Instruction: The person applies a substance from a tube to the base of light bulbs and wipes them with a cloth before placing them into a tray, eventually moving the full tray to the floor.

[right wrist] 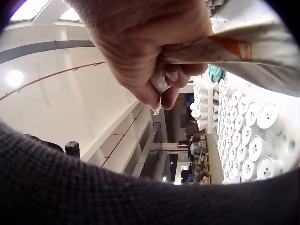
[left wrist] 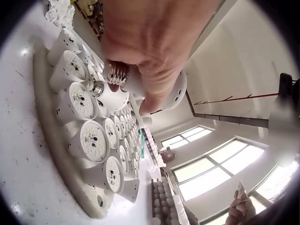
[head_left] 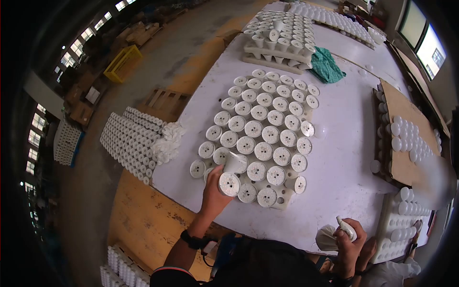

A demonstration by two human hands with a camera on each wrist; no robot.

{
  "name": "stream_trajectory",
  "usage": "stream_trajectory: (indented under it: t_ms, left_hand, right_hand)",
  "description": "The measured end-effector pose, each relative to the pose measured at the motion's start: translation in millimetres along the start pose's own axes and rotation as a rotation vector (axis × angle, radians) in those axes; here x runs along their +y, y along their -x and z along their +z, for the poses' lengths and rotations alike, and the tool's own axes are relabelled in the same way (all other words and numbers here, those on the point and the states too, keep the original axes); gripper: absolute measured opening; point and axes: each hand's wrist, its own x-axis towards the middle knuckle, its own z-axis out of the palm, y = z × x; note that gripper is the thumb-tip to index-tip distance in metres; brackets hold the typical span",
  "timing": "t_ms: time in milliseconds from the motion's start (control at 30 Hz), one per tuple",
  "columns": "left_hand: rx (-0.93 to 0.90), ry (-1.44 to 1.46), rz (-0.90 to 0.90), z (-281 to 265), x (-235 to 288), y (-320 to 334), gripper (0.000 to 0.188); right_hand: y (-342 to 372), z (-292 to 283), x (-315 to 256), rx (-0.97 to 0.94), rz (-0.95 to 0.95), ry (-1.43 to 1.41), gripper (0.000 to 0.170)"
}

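Bulb [head_left: 229, 184], pinched in the left grip [head_left: 213, 197] by the near side of the crowded tray [head_left: 283, 201], could knock neighbouring bulbs [head_left: 256, 171] if swung low, while the right grip [head_left: 352, 240], curled round a white bag [head_left: 326, 238], might make it leak by squeezing hard

The left hand [left wrist: 154, 47], cut by its wrist view's top edge, hides part of the bulb [left wrist: 177, 91] it grips, the white bag [right wrist: 265, 54] runs off the right wrist view, and a pale shape [head_left: 432, 181] blurs in the head view
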Motion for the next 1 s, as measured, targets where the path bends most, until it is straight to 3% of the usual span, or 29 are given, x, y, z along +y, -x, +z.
stream_trajectory:
  t_ms: [167, 233, 467, 533, 567, 667, 733, 800, 867, 1000]
  left_hand:
    - [0.015, -0.057, -0.063, 22.2, -23.3, -34.7, 0.055]
    - [-0.013, -0.11, -0.174, 23.1, -27.0, -35.2, 0.052]
    - [-0.108, -0.066, -0.178, 16.3, -45.1, -32.1, 0.053]
    - [-0.145, 0.276, -0.274, 15.6, -52.0, -31.8, 0.052]
    - [-0.166, 0.276, -0.264, 13.0, -46.1, -33.8, 0.052]
    - [0.011, 0.461, 0.136, 4.2, -7.2, -28.9, 0.041]
    - [-0.034, 0.609, 0.217, 5.2, 4.0, -28.6, 0.039]
    - [-0.059, 0.782, 0.347, 11.5, 2.2, -26.0, 0.029]
    - [-0.085, 0.834, 0.322, 18.1, -5.7, -17.9, 0.027]
    - [-0.129, 0.914, 0.254, 8.0, 32.7, -20.2, 0.023]
  right_hand:
    - [-4.0, 25.7, -15.8, -0.005, 0.021, 0.015, 0.03]
    - [-3.7, 33.9, -18.6, 0.037, 0.046, 0.013, 0.031]
    - [-6.2, 48.4, -20.5, 0.143, 0.112, 0.011, 0.028]
    - [-7.1, 46.5, -23.4, 0.121, 0.122, 0.0, 0.027]
    - [-6.9, 45.7, -24.9, 0.103, 0.131, -0.011, 0.025]
    - [-4.9, 45.2, -30.7, 0.12, 0.131, -0.007, 0.023]
    - [-3.4, 43.4, -28.1, 0.135, 0.155, -0.007, 0.023]
    - [-3.6, 40.3, -25.0, 0.051, 0.043, 0.082, 0.022]
    - [-2.1, 40.1, -28.8, 0.059, 0.062, 0.049, 0.022]
    - [1.4, 31.9, -26.1, 0.065, 0.039, 0.053, 0.024]
